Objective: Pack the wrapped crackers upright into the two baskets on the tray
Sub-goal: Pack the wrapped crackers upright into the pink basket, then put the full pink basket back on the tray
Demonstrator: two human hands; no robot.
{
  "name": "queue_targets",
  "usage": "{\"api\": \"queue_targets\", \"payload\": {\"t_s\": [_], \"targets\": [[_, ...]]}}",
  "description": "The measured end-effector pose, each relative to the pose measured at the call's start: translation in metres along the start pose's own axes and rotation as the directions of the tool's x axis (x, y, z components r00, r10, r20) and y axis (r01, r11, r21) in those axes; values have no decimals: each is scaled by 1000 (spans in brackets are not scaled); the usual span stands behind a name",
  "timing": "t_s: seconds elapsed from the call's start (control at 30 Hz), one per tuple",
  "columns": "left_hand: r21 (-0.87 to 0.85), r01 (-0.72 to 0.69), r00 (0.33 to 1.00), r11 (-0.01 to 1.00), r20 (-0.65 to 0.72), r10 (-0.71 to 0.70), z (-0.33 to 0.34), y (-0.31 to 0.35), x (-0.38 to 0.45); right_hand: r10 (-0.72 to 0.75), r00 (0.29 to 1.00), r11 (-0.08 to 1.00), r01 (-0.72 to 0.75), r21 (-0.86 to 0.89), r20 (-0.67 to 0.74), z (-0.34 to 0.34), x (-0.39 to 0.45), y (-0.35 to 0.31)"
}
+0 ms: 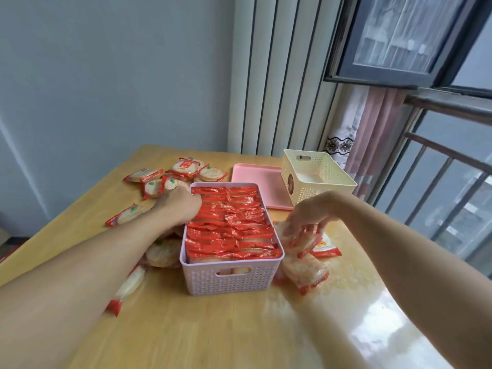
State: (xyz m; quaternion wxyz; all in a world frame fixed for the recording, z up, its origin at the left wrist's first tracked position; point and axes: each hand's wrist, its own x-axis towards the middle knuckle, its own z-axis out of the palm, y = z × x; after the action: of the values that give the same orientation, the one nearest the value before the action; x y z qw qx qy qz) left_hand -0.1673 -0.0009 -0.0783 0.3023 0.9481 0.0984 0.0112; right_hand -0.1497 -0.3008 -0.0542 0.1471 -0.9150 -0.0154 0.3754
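Lilac basket (229, 278) packed full, no gap left. Cream basket (318, 179) on pink tray (255, 182) open-topped, reachable. Loose cracker packs (173, 177) clutter the table (213, 328) left and right; near edge bare.

I see a glossy wooden worktop (213, 328) against a pale grey wall (106, 75), ribbed white panelling (279, 89), a pink curtain (372, 134) and a railed window (439, 169) giving daylight.

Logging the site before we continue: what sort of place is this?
Probably a home room, not a workshop: a wooden table by a window with a pink curtain and an outside railing.
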Motion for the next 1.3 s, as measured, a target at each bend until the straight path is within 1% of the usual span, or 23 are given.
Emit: {"api": "queue_targets", "payload": {"t_s": [0.03,0.07,0.1,0.13,0.17,0.2,0.23,0.3,0.33,0.37,0.43,0.57,0.63,0.7,0.77,0.83,0.9,1.0,1.1,1.2,1.3], "targets": [[-8,15,999,1000,32,-15,-1,1,-1,-9,998,997,5,-73,-66,0,-1,0],[-19,18,997,1000,70,-16,-2,1,-3,-37,989,994,22,-103,-146,-1,-4,-2],[-26,18,993,1000,115,-15,-3,2,-4,-70,971,995,52,-82,-230,-3,-7,-4],[-13,20,989,1000,149,-18,-4,2,-6,-92,950,995,98,5,-299,-5,-11,-5],[-22,35,987,999,159,-31,-5,2,-9,-110,942,981,154,117,-317,-7,-17,-9],[-45,41,987,998,156,-33,-6,1,-11,-126,953,960,188,208,-277,-7,-24,-13],[-54,32,991,998,133,-25,-6,-1,-13,-148,970,949,194,250,-191,-5,-32,-19],[-60,30,997,998,79,-25,-5,-3,-18,-184,983,964,182,196,-10,7,-46,-34],[-60,38,997,997,66,-34,-5,-3,-19,-192,981,970,186,154,29,15,-49,-41],[-59,25,999,998,49,-22,-5,-3,-17,-193,981,973,189,134,17,23,-51,-47],[-47,11,1000,999,-1,-11,-10,-1,-16,-192,976,971,204,128,-99,35,-56,-56],[11,-28,997,1000,-71,29,-29,13,-6,-241,941,938,289,193,-239,31,-76,-60],[-24,-38,993,999,-110,35,-38,23,0,-214,894,942,296,160,-393,19,-78,-59],[-102,-59,993,993,-106,49,-40,35,10,-185,825,953,283,108,-534,3,-70,-58],[-238,-83,995,968,-81,65,-34,46,21,-156,771,956,276,103,-618,-14,-58,-55],[-376,-95,995,922,-39,87,-22,55,28,-99,735,954,263,147,-671,-30,-46,-49],[-389,-138,989,911,-7,148,-7,62,31,-48,729,950,244,194,-683,-42,-36,-45],[-327,-180,980,928,18,197,12,69,29,-7,758,937,233,261,-652,-52,-20,-39],[-299,-222,971,928,17,237,28,72,30,36,768,927,213,308,-640,-58,-2,-33],[-297,-258,960,919,25,278,38,71,36,72,744,941,170,292,-665,-62,13,-28],[-310,-281,955,908,4,297,44,73,45,113,714,956,112,272,-691,-71,32,-22]]}}
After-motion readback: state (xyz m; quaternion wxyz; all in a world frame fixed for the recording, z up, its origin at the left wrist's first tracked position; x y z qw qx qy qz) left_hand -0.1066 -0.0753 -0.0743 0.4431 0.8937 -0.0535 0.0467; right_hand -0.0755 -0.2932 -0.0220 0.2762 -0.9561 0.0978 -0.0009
